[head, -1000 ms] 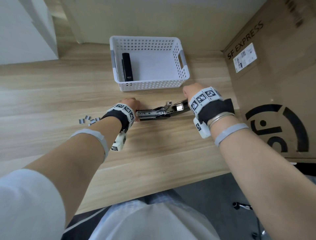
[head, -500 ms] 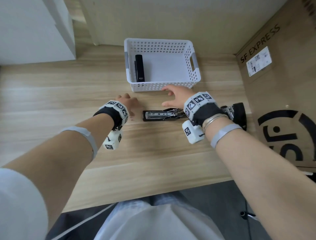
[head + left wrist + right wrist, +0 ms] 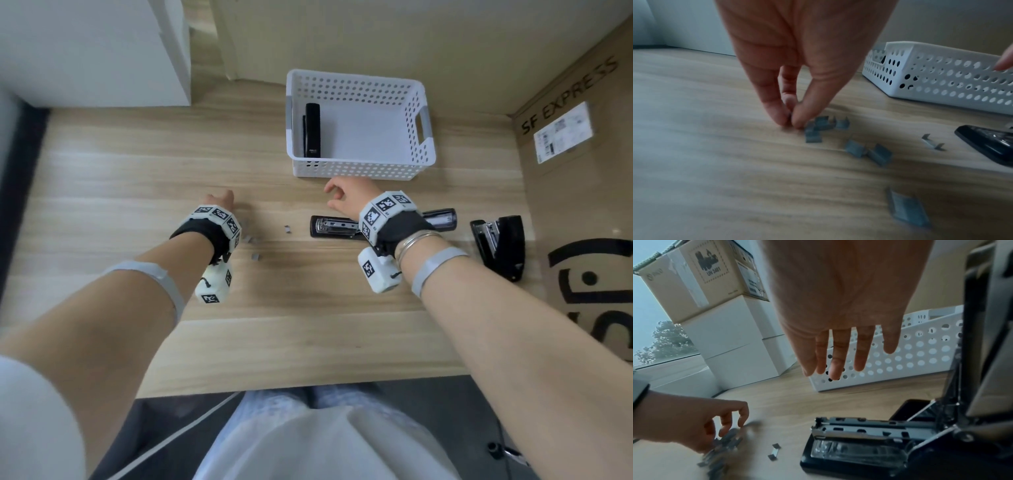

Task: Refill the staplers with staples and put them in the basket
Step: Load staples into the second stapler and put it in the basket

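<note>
Left hand: grip narrow, thumb and fingertips pinched on a staple strip at the edge of the loose staple strips scattered on the wooden counter. Right hand: grip wide, fingers straight, holding nothing, above the opened stapler lying flat, magazine exposed. Second open stapler well to the right. White perforated basket behind, one black stapler inside along its left wall.
</note>
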`<state>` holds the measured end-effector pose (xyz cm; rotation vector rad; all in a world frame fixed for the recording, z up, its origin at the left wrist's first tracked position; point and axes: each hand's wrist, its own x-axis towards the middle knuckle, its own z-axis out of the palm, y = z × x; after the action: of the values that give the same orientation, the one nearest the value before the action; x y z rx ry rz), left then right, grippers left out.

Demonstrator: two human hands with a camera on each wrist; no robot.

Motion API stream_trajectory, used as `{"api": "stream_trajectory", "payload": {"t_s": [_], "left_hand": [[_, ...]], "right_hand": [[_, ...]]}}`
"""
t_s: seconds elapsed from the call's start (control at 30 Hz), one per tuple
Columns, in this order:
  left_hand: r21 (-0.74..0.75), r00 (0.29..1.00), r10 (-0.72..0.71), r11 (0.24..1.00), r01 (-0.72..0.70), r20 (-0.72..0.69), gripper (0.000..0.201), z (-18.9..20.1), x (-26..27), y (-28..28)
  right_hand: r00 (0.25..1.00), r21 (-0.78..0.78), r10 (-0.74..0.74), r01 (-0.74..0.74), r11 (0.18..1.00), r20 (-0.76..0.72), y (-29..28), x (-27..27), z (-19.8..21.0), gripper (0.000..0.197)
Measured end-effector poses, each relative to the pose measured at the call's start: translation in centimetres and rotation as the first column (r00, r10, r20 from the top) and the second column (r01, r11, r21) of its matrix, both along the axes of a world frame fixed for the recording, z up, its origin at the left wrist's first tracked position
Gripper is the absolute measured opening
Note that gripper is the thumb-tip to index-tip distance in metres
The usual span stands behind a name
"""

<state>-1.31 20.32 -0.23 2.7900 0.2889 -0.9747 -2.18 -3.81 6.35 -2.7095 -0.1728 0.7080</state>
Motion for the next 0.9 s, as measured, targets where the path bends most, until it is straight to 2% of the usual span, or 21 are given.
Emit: {"api": "stream_trajectory", "payload": {"t_s": [0.13,0.33,0.53,0.67,0.77,0.9], "left_hand": [[-0.006,0.998,-0.049,0.999,0.05,0.047,0.03,0.1,0.3,-1.0],[-0.087,0.997,-0.077,0.993,0.076,-0.01,0.035,0.6,1.7,-1.9],[-0.216,0.982,-0.058,0.972,0.097,0.181,0.027,0.1,1.3,-2.7],[-0.391,0.973,-0.053,0.909,0.141,0.227,0.017,0.6,1.0,-4.6],[-0.501,0.97,-0.074,0.845,0.184,0.232,0.012,1.0,0.7,-6.8],[-0.532,0.958,-0.122,0.81,0.247,0.26,0.019,1.9,0.3,-9.8]], "right_hand": [[1.0,0.004,-0.018,0.018,1.0,0.003,0.1,-0.1,-0.6,0.028],[0.999,0.003,-0.043,0.043,0.999,-0.02,-0.2,-0.3,-1.5,0.025],[0.998,0.022,-0.041,0.042,0.999,-0.039,-0.1,-0.7,-2.1,0.023],[0.999,0.033,-0.021,0.022,0.999,-0.047,0.2,-0.6,-2.3,0.023],[0.998,0.056,-0.008,0.012,0.998,-0.063,0.5,-0.6,-2.0,0.03],[0.994,0.1,-0.04,0.05,0.994,-0.099,0.4,-0.4,-1.7,0.033]]}}
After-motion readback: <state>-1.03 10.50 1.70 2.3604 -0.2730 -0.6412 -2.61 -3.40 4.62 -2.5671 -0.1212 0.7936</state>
